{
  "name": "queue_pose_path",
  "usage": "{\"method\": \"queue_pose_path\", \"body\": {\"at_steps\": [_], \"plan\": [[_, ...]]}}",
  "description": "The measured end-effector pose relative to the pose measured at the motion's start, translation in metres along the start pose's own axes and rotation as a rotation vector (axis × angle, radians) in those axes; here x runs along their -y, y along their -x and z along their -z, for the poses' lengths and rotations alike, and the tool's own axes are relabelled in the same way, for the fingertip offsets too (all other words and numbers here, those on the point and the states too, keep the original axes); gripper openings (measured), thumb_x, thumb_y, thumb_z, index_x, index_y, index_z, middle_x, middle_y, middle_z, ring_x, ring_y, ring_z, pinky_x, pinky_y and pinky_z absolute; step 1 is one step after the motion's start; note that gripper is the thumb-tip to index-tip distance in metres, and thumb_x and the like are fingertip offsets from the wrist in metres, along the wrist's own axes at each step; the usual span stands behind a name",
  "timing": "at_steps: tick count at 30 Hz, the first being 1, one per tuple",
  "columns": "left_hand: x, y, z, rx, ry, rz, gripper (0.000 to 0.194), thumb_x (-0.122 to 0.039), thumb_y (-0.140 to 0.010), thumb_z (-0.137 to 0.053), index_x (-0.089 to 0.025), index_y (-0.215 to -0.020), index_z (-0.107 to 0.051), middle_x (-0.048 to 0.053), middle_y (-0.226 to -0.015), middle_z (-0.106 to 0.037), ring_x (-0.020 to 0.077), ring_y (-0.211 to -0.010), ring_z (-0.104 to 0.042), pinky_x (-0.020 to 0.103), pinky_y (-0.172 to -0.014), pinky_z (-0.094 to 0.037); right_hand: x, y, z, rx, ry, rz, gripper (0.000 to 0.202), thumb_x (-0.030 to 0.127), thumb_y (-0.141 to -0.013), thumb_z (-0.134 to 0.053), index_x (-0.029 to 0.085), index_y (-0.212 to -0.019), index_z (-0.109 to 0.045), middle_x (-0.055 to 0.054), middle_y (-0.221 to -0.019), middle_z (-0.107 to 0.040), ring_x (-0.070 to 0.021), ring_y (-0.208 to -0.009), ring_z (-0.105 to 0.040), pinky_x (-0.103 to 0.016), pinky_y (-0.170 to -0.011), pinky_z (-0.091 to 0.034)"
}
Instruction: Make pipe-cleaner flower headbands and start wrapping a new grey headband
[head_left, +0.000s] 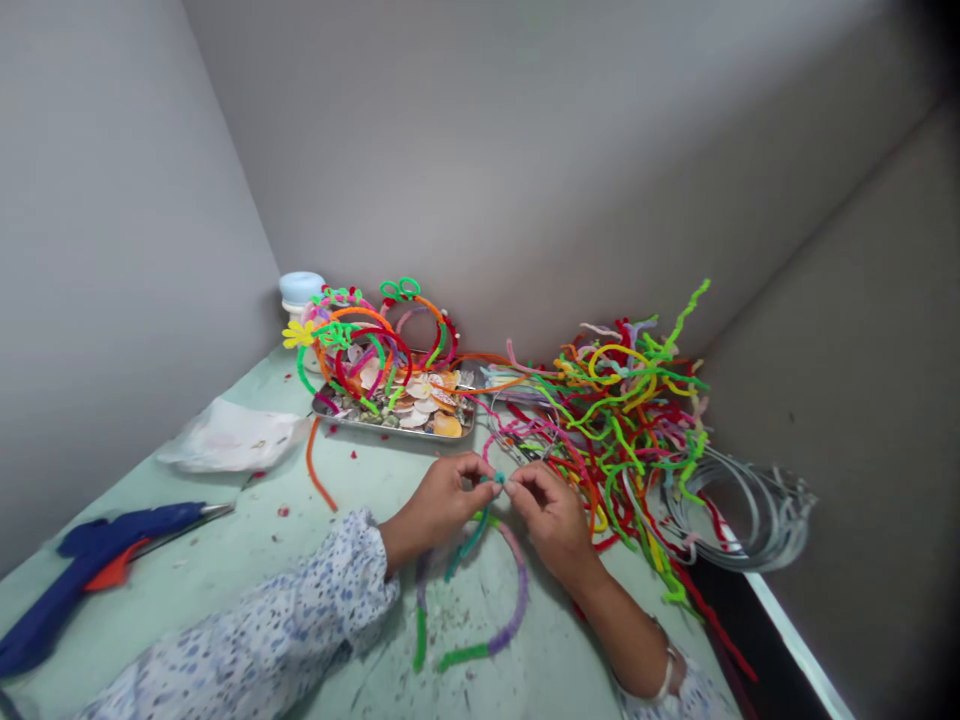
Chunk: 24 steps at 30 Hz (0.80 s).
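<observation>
Both hands meet over the middle of the table, fingertips pinched together. Between them is a small bent part of a teal pipe cleaner (pixel 468 545), whose loose end hangs down below my left hand (pixel 457 492). My right hand (pixel 553 520) pinches the same teal piece from the other side. Just under the hands lies a headband (pixel 517 600) wrapped in pink, purple and green pipe cleaner, its two ends toward me. My fingers hide its top, so I cannot tell whether the teal piece is joined to it.
A metal tray (pixel 397 432) of seashells stands behind, with several colourful finished headbands (pixel 375 340) on it. Loose pipe cleaners (pixel 630 420) heap at the right beside grey wire hoops (pixel 757 515). A blue glue gun (pixel 112 550) and a plastic bag (pixel 232 437) lie left.
</observation>
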<state>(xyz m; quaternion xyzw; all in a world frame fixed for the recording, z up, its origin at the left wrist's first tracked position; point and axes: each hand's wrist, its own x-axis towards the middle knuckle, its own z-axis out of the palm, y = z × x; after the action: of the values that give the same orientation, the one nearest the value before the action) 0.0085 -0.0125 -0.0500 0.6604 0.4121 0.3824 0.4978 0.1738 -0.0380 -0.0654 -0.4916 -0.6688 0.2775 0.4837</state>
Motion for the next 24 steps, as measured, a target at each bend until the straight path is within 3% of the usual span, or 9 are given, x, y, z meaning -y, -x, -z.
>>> {"method": "queue_pose_path", "body": {"at_steps": [5,9,15,20,24], "plan": [[-0.005,0.005,-0.001,-0.081,-0.323,-0.186,0.009,-0.021,-0.077,-0.055,-0.015,-0.077,-0.062,0.002,-0.076,-0.059,0.0143,-0.074,-0.052,0.025,-0.069,-0.037,-0.004,-0.001,-0.002,0.111,-0.271,-0.328,0.020,0.035,-0.082,-0.057,0.018,-0.071,-0.055,0.004,-0.056,-0.048,-0.0095,-0.051,-0.042,-0.022,-0.049,-0.033],[0.000,0.004,-0.003,-0.076,-0.283,-0.167,0.009,-0.022,-0.077,-0.056,-0.015,-0.074,-0.059,0.001,-0.073,-0.057,0.0134,-0.071,-0.050,0.025,-0.067,-0.036,-0.010,-0.002,-0.003,0.173,-0.448,-0.459,0.023,0.038,-0.081,-0.057,0.017,-0.071,-0.056,0.004,-0.053,-0.051,-0.0077,-0.044,-0.038,-0.020,-0.042,-0.027],[0.008,-0.002,-0.004,0.052,0.208,0.137,0.018,-0.031,-0.073,-0.062,-0.013,-0.071,-0.057,-0.002,-0.062,-0.053,0.0086,-0.055,-0.044,0.022,-0.056,-0.034,-0.012,-0.002,-0.001,0.135,-0.489,-0.390,0.026,0.043,-0.084,-0.053,0.017,-0.082,-0.059,0.003,-0.057,-0.054,-0.0084,-0.047,-0.042,-0.021,-0.045,-0.030],[0.009,-0.001,-0.004,0.076,0.243,0.137,0.018,-0.030,-0.071,-0.064,-0.012,-0.072,-0.060,-0.002,-0.063,-0.054,0.0084,-0.056,-0.045,0.021,-0.056,-0.034,-0.004,-0.003,0.001,0.125,-0.355,-0.302,0.023,0.039,-0.082,-0.058,0.018,-0.072,-0.057,0.004,-0.055,-0.051,-0.0087,-0.049,-0.042,-0.021,-0.048,-0.033],[0.011,0.001,-0.008,0.031,0.159,0.058,0.015,-0.027,-0.072,-0.062,-0.013,-0.072,-0.058,-0.002,-0.064,-0.055,0.0094,-0.058,-0.047,0.022,-0.058,-0.036,-0.004,-0.002,-0.002,0.141,-0.403,-0.366,0.022,0.037,-0.082,-0.056,0.018,-0.070,-0.055,0.005,-0.052,-0.050,-0.0082,-0.045,-0.041,-0.021,-0.045,-0.031]]}}
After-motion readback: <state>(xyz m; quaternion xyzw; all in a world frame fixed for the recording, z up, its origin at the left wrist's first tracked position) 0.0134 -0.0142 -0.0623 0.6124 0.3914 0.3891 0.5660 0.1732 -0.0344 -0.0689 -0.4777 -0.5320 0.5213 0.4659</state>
